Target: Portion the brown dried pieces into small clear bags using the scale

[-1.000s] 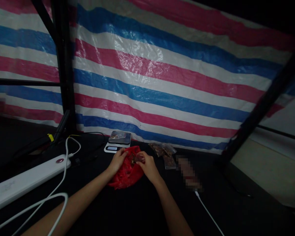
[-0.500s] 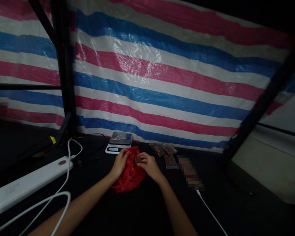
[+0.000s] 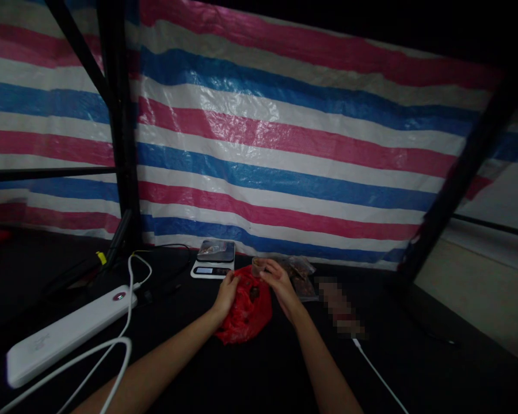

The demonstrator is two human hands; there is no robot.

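Out of the mouth of one crumpled red plastic bag (image 3: 247, 316) since the earlier frame, one right hand (image 3: 280, 282) grips one small translucent round cup (image 3: 258, 266) at the bag's far edge; one left hand (image 3: 227, 296) still pinches its left rim. Beyond, one white rectangular scale (image 3: 210, 271) carries one clear plastic packet (image 3: 211, 248); more clear packets (image 3: 305, 285), partly hidden and uncountable, lie to the right on the black desk (image 3: 250, 379).

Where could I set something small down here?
Bare tabletop shows between the forearms, this side of the red bag, and between left forearm and long white device. The back is crowded: scale, packets, left hand on bag, right hand holding a container.
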